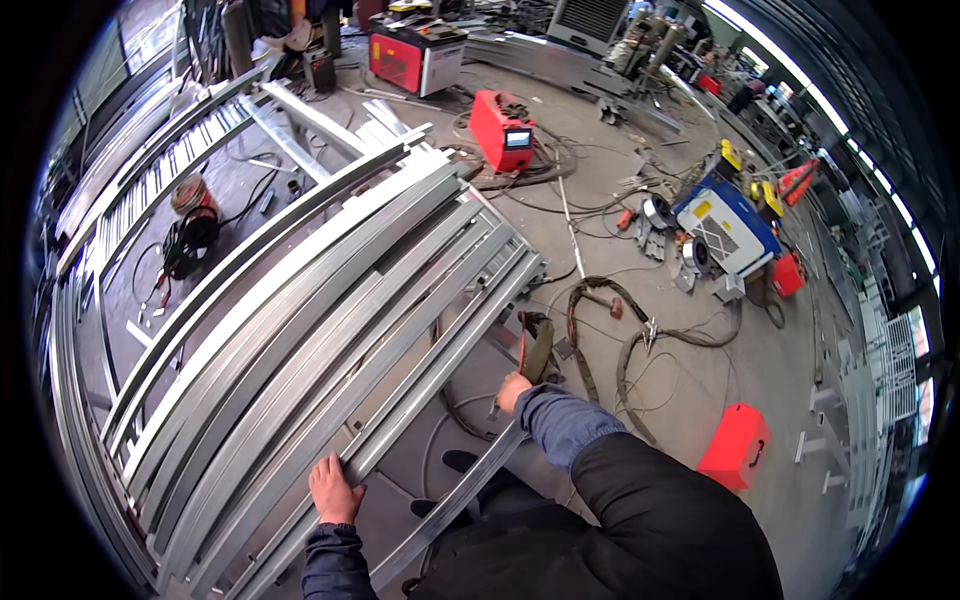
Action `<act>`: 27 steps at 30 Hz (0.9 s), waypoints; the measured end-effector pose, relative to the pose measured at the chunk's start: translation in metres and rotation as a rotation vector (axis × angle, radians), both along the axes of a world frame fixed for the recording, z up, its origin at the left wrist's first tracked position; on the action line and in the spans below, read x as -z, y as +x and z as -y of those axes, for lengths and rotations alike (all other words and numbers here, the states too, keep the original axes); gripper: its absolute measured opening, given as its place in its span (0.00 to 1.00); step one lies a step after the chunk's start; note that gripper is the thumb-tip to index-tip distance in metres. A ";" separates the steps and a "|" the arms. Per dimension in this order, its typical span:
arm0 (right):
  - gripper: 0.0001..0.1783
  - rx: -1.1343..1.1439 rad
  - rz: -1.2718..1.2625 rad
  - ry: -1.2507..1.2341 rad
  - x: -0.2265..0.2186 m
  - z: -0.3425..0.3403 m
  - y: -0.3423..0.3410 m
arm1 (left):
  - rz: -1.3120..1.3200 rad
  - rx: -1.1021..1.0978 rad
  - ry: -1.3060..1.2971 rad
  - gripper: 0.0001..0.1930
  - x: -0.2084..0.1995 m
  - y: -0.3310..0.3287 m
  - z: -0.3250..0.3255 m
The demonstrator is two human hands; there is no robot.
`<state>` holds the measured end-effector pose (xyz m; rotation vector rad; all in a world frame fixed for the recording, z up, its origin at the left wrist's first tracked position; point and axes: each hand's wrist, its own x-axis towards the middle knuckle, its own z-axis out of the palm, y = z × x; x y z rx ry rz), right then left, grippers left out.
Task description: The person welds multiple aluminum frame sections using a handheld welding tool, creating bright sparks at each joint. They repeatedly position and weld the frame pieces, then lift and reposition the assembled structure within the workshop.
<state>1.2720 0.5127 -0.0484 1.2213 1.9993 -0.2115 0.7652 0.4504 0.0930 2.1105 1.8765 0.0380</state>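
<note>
Head-worn fisheye camera looks steeply down, close over the metal frame [330, 330] on a workshop floor [600, 230].
</note>
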 end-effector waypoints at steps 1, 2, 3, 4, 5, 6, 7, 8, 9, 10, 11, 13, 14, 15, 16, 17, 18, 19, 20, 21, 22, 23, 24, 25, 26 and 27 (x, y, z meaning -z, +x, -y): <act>0.16 0.032 -0.095 0.153 -0.012 0.006 -0.009 | -0.015 -0.027 -0.080 0.50 0.003 -0.003 -0.003; 0.13 0.060 -0.168 0.111 -0.025 0.007 -0.016 | -0.030 -0.055 -0.159 0.49 0.007 -0.006 -0.004; 0.12 0.150 -0.275 0.094 -0.048 0.002 -0.032 | -0.041 -0.052 -0.112 0.47 0.011 -0.011 0.001; 0.14 0.276 -0.492 0.218 -0.062 0.005 -0.033 | -0.036 -0.021 -0.056 0.46 0.017 -0.007 0.001; 0.10 0.282 -0.672 0.404 -0.082 0.002 -0.044 | -0.043 -0.023 -0.076 0.46 0.018 -0.005 0.000; 0.07 0.201 -0.807 0.628 -0.099 0.000 -0.054 | -0.061 -0.029 -0.103 0.47 0.017 -0.003 0.000; 0.15 0.107 -0.917 0.699 -0.124 -0.014 -0.074 | -0.092 -0.061 -0.122 0.48 0.015 -0.012 0.007; 0.31 0.072 -0.997 0.712 -0.127 -0.020 -0.079 | -0.110 -0.063 -0.150 0.49 0.013 -0.009 0.006; 0.39 -0.018 -0.923 0.654 -0.138 -0.033 -0.081 | -0.128 -0.001 -0.161 0.40 -0.003 -0.003 0.015; 0.47 -0.115 -0.854 0.590 -0.147 -0.049 -0.087 | -0.151 0.047 -0.173 0.32 -0.021 0.002 0.026; 0.47 -0.205 -0.811 0.667 -0.121 -0.066 -0.076 | -0.110 0.075 -0.111 0.31 -0.018 0.012 0.021; 0.43 -0.269 -0.712 0.448 -0.101 -0.102 -0.074 | -0.073 0.085 -0.022 0.29 0.002 0.006 0.014; 0.45 -0.313 -0.645 0.456 -0.097 -0.117 -0.076 | -0.074 0.089 0.003 0.28 0.008 0.007 0.011; 0.47 -0.298 -0.591 0.298 -0.107 -0.134 -0.089 | -0.095 0.072 0.000 0.28 0.009 0.001 0.012; 0.49 -0.273 -0.520 0.141 -0.115 -0.146 -0.091 | -0.104 0.067 -0.005 0.28 0.009 0.002 0.010; 0.51 -0.297 -0.551 0.169 -0.111 -0.151 -0.093 | -0.093 0.049 -0.029 0.28 0.008 0.002 0.009; 0.52 -0.307 -0.565 0.199 -0.099 -0.153 -0.083 | -0.071 0.088 -0.017 0.29 0.013 0.006 0.001; 0.50 -0.326 -0.577 0.160 -0.101 -0.159 -0.091 | -0.067 0.091 -0.006 0.29 0.019 -0.006 0.005; 0.48 -0.353 -0.590 0.173 -0.101 -0.160 -0.090 | -0.053 0.109 0.006 0.30 0.026 -0.009 0.002; 0.47 -0.361 -0.592 0.180 -0.099 -0.160 -0.086 | -0.064 0.109 -0.046 0.29 0.028 -0.005 -0.004; 0.47 -0.374 -0.598 0.185 -0.097 -0.160 -0.084 | -0.078 0.104 -0.099 0.29 0.022 0.000 -0.004; 0.45 -0.387 -0.600 0.194 -0.095 -0.160 -0.082 | -0.091 0.101 -0.151 0.28 0.016 0.005 -0.003; 0.44 -0.382 -0.582 0.164 -0.101 -0.159 -0.084 | -0.106 0.091 -0.203 0.28 0.004 0.008 0.000; 0.44 -0.384 -0.586 0.146 -0.104 -0.159 -0.084 | -0.060 0.122 -0.190 0.26 -0.001 0.006 0.000; 0.43 -0.384 -0.590 0.128 -0.107 -0.160 -0.085 | -0.049 0.087 -0.195 0.24 0.001 0.006 -0.005; 0.42 -0.385 -0.608 0.128 -0.108 -0.159 -0.083 | -0.034 0.060 -0.204 0.23 0.004 0.008 -0.005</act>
